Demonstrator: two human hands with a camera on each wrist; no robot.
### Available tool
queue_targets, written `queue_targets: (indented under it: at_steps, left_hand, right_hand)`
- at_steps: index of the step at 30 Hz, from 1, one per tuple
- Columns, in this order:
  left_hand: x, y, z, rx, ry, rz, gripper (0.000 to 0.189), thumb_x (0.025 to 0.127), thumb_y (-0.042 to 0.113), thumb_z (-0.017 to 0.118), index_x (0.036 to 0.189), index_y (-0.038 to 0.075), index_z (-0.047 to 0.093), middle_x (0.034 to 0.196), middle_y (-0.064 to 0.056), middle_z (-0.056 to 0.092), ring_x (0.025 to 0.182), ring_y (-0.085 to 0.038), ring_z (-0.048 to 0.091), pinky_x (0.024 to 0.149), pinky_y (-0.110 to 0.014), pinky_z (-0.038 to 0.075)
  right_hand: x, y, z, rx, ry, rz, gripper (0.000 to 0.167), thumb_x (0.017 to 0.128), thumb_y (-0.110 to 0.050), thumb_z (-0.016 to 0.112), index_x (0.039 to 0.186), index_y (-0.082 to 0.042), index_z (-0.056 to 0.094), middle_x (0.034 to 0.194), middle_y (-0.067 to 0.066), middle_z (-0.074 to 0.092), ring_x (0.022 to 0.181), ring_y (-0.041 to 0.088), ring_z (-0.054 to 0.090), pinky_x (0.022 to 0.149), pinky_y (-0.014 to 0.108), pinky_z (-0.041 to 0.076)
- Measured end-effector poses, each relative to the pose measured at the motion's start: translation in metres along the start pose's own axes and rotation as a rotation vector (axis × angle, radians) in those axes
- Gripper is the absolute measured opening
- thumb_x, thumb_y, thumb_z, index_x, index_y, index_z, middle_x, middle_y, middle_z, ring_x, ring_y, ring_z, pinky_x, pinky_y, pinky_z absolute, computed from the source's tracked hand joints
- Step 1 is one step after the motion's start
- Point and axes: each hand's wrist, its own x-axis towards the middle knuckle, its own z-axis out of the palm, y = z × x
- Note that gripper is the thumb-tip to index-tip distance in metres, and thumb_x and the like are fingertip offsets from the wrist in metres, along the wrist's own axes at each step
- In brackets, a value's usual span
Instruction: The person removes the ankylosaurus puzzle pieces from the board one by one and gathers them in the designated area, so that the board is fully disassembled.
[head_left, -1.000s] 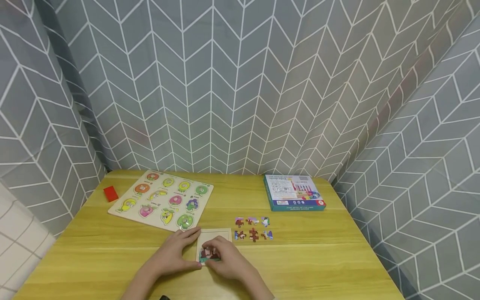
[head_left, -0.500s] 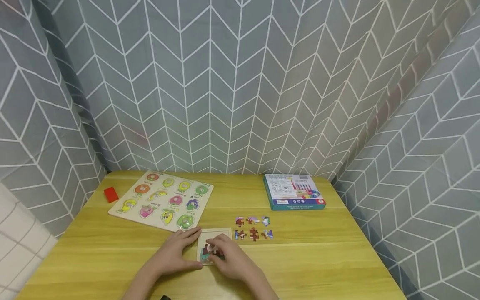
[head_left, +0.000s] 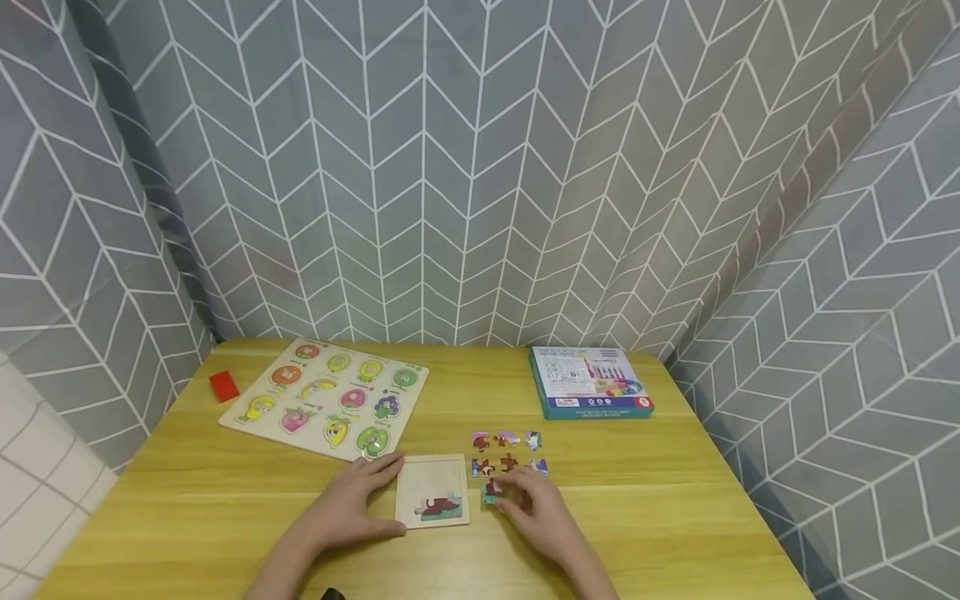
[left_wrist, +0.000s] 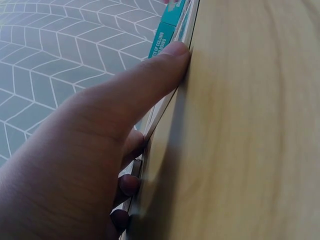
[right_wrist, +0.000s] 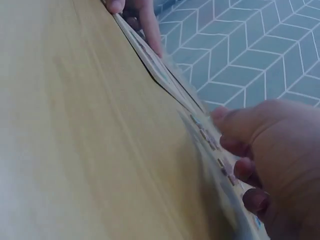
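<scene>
A small square wooden puzzle tray (head_left: 416, 477) lies flat in front of me, with joined brown and teal jigsaw pieces (head_left: 442, 506) along its lower right. My left hand (head_left: 352, 502) holds the tray by its left side, thumb at the near corner and fingers at the far one; in the left wrist view the thumb (left_wrist: 150, 75) presses the edge. Just right of the tray, my right hand (head_left: 536, 510) pinches a brown and teal jigsaw piece (head_left: 491, 492) between thumb and fingers. The right wrist view shows the back of this thumb (right_wrist: 235, 120), hiding the piece.
Two rows of loose jigsaw pieces (head_left: 509, 461) lie right behind the right hand. A fruit puzzle board (head_left: 330, 396) lies at the back left, beside a red block (head_left: 223, 386). A teal and white box (head_left: 592, 383) stands at the back right of the wooden table (head_left: 660, 517).
My right hand has moved right, out of the tray, carrying a jigsaw piece. The other pieces in the tray now sit further right. The left hand has stayed on the tray.
</scene>
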Motion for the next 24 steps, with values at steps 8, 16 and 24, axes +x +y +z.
queue_targets:
  at_steps: [8,16,24]
  left_hand:
    - [0.001,0.0,0.001,0.003,-0.007,-0.02,0.105,0.077,0.069,0.084,0.158,0.01,0.052,0.166,-0.008,0.045,0.152,-0.058,0.03,0.123,-0.077,0.019]
    - [0.0,0.001,-0.001,0.014,-0.001,-0.011,0.105,0.077,0.069,0.084,0.157,0.009,0.053,0.165,-0.01,0.047,0.15,-0.06,0.032,0.121,-0.078,0.022]
    - [0.0,0.002,-0.001,0.009,0.0,-0.001,0.105,0.077,0.068,0.085,0.156,0.008,0.053,0.165,-0.01,0.048,0.15,-0.06,0.032,0.121,-0.078,0.023]
  right_hand:
    - [0.0,0.0,0.01,-0.017,-0.04,-0.046,0.016,0.097,-0.019,0.079,0.113,-0.015,0.079,0.114,-0.006,0.073,0.089,0.003,0.055,0.077,0.021,0.054]
    - [0.002,-0.002,0.016,-0.016,-0.034,-0.039,0.015,0.098,-0.015,0.077,0.113,-0.014,0.079,0.116,-0.006,0.07,0.09,0.002,0.055,0.077,0.021,0.055]
    - [0.002,0.0,0.016,0.01,-0.043,-0.014,0.015,0.098,-0.016,0.077,0.113,-0.016,0.077,0.115,-0.006,0.069,0.086,0.002,0.053,0.074,0.021,0.053]
